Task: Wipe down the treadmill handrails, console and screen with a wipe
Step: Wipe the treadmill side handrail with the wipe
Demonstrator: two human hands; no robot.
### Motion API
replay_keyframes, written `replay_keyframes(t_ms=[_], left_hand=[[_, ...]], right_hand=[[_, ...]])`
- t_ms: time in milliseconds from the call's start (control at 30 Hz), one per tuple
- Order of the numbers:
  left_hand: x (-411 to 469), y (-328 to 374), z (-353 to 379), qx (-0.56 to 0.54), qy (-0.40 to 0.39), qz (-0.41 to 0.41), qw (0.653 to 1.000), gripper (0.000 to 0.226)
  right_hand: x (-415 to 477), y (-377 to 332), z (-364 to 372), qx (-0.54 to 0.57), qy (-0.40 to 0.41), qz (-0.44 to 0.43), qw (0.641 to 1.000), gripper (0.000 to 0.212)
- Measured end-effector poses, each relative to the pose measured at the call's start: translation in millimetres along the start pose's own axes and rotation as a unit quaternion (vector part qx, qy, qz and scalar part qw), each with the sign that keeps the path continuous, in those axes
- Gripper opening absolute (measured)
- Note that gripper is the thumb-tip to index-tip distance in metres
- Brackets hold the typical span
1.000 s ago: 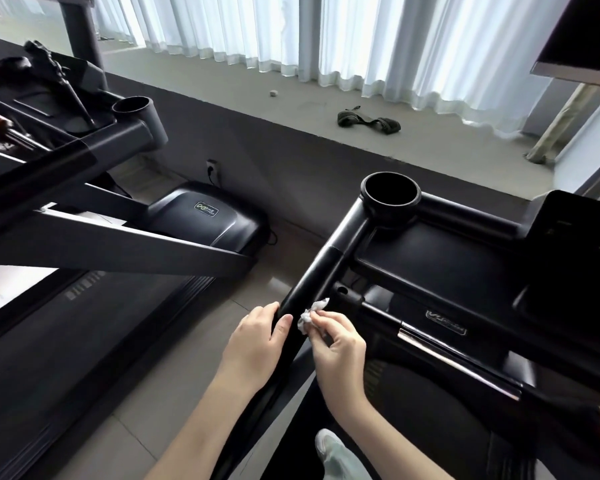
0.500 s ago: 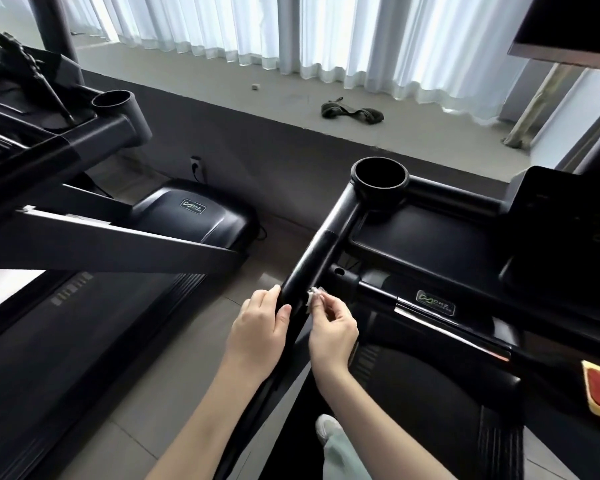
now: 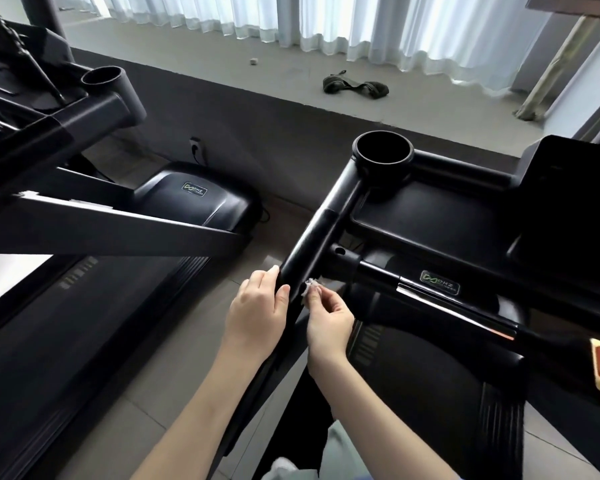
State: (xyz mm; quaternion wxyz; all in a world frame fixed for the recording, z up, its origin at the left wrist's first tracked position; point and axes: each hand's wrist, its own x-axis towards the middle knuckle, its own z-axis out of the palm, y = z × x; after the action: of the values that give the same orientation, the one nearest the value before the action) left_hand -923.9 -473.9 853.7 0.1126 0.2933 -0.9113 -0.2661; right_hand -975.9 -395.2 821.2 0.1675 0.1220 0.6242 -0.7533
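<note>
The left hand [image 3: 257,313] curls around the black handrail [image 3: 309,251], steadying it. The right hand [image 3: 328,318] pinches a small crumpled wipe [image 3: 309,285] against the rail's inner side. Best to unfold the wipe, wrap it around, and slide along.

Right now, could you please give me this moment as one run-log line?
left hand grips black tubular handrail | right hand pinches small white crumpled wipe beside it

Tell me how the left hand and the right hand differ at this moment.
The left hand wraps the handrail from its outer side; the right hand sits at its inner side. The left hand holds nothing else; the right hand pinches a small crumpled white wipe. Both are at the same stretch of rail.
</note>
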Motion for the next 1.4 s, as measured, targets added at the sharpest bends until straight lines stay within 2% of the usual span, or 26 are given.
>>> replay_keyframes(t_ms=[133, 300, 433, 500, 733, 933, 1033, 1200, 1400], left_hand=[[-1, 0, 1, 0.015, 0.004, 0.006, 1.0, 0.061], [-1, 3, -1, 0.029, 0.018, 0.009, 0.999, 0.074], [-2, 4, 0, 0.038, 0.009, -0.004, 0.999, 0.054], [-3, 6, -1, 0.045, 0.01, -0.007, 0.999, 0.051], [-4, 5, 1, 0.075, 0.05, -0.002, 0.996, 0.052], [-9, 5, 2, 0.085, 0.087, 0.018, 0.992, 0.055], [-9, 3, 3, 0.081, 0.097, 0.025, 0.992, 0.049], [-11, 1, 5, 0.108, 0.106, 0.046, 0.987, 0.056], [-16, -3, 12, 0.098, 0.11, 0.047, 0.988, 0.051]], right_hand=[[16, -10, 7, 0.031, 0.04, 0.04, 0.998, 0.011], [5, -3, -2, 0.022, -0.006, 0.081, 0.996, 0.007], [21, -16, -1, 0.019, 0.033, 0.107, 0.993, 0.009], [24, -17, 0, 0.012, 0.045, 0.117, 0.992, 0.012], [18, -1, -13, 0.035, -0.031, 0.104, 0.993, 0.022], [27, 4, -3, 0.078, 0.018, 0.089, 0.993, 0.01], [17, 13, -6, 0.087, -0.001, 0.091, 0.992, 0.005], [9, 20, -11, 0.11, -0.05, 0.057, 0.991, 0.011], [18, 22, -9, 0.089, -0.011, 0.046, 0.995, 0.011]])
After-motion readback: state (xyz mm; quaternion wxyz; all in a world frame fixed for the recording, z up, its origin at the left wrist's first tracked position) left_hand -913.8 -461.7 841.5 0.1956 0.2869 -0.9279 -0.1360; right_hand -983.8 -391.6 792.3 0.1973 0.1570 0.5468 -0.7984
